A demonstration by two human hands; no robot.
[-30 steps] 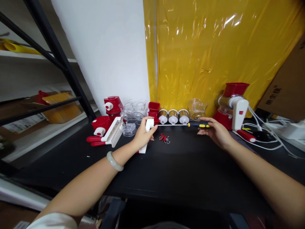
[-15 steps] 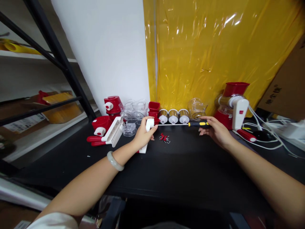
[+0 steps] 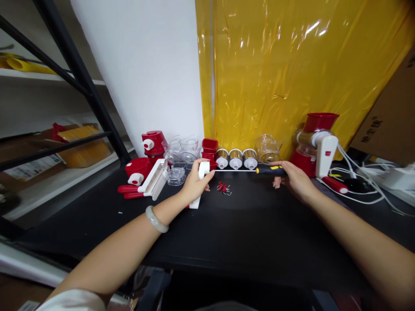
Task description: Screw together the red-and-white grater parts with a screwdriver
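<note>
Both forearms are stretched forward over the black counter [image 3: 243, 224], the left one bearing a pale bracelet [image 3: 156, 219] at the wrist. The left hand [image 3: 194, 183] is closed around a white part [image 3: 203, 169], which is held upright with its lower end on or just above the counter; which cannot be told. The right hand [image 3: 295, 181] is curled over the black-and-yellow handle of a screwdriver [image 3: 256, 170], gripping it from the near side. The screwdriver is held level above the counter, its thin shaft running left from the handle, with the tip set against the top of the white part. A few small screws [image 3: 224, 188] are scattered on the counter just below the shaft, between the hands. The far edge is crowded: three metal drums [image 3: 235, 158] are lined up just behind the shaft against a yellow sheet [image 3: 292, 73], a red-and-white grater [image 3: 316, 149] stands just beside the right hand, and white cables [image 3: 363, 181] are spread to its right. Loose red, white and clear parts [image 3: 145, 177] are heaped to the left of the left hand, near a black rack [image 3: 74, 73]. The near half of the counter is left open beneath both forearms.
</note>
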